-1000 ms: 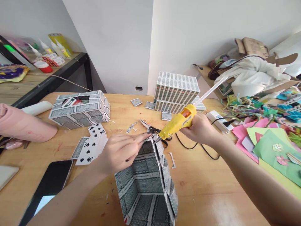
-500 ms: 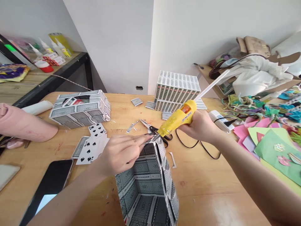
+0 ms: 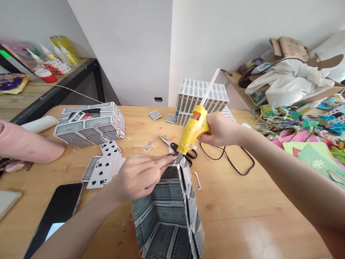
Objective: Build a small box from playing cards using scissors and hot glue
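Observation:
My right hand [image 3: 219,129] is wrapped round the handle of a yellow hot glue gun [image 3: 190,133], with a clear glue stick [image 3: 210,86] jutting from its back end. The gun's nozzle points down at the top far corner of an open box made of playing cards [image 3: 172,203], apparently touching it. With its fingers pressed together, my left hand [image 3: 141,176] grips the box's far edge, fingertips close to the nozzle. Black-handled scissors [image 3: 175,146] lie behind that corner, partly hidden by the gun.
A finished-looking card-covered box [image 3: 90,126] stands at the back left. Stacked card packs [image 3: 198,99] are behind the gun. Loose playing cards [image 3: 101,172] and a phone [image 3: 58,212] lie left. A black cord [image 3: 239,172] loops at right, near coloured paper [image 3: 309,158].
My right hand has swung the glue gun more upright, its back end moving left while the nozzle stays at the box corner. My left hand stays on the edge.

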`<action>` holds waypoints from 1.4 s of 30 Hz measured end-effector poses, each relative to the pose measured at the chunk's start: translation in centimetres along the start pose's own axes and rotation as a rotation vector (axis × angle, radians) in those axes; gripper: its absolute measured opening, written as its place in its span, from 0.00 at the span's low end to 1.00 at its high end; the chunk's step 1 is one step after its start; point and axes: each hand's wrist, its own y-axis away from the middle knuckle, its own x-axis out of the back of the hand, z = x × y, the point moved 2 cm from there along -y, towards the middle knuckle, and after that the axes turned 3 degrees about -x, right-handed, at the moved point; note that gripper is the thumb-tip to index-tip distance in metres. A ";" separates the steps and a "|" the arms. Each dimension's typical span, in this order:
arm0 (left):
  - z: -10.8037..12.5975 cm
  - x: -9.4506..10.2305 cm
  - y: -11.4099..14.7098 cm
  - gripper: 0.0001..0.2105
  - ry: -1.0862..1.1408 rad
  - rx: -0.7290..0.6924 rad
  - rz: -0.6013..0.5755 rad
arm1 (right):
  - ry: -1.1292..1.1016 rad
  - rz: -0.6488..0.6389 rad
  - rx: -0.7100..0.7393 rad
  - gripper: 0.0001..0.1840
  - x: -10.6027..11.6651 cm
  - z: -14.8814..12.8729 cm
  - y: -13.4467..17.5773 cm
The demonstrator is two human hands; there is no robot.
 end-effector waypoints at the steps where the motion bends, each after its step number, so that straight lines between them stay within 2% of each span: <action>1: 0.0 0.0 0.0 0.10 -0.001 0.003 -0.001 | 0.011 -0.002 -0.009 0.12 0.0 0.0 -0.1; 6: -0.1 -0.1 0.1 0.10 -0.015 0.001 0.005 | 0.043 0.000 -0.019 0.13 0.2 -0.1 -0.6; 14: -0.2 -0.2 0.0 0.11 -0.003 -0.021 0.013 | 0.007 -0.004 0.072 0.13 0.4 -0.4 -1.3; 18: -0.1 -0.2 0.0 0.11 -0.008 -0.031 0.026 | 0.020 0.012 0.063 0.13 0.5 -0.5 -1.4; 31: 0.1 -0.1 -0.2 0.10 -0.024 -0.003 0.012 | 0.018 -0.086 0.056 0.12 0.6 -0.8 -2.0; 42: 0.1 0.0 -0.2 0.12 -0.011 -0.022 0.026 | 0.010 -0.108 0.015 0.12 0.6 -0.8 -1.9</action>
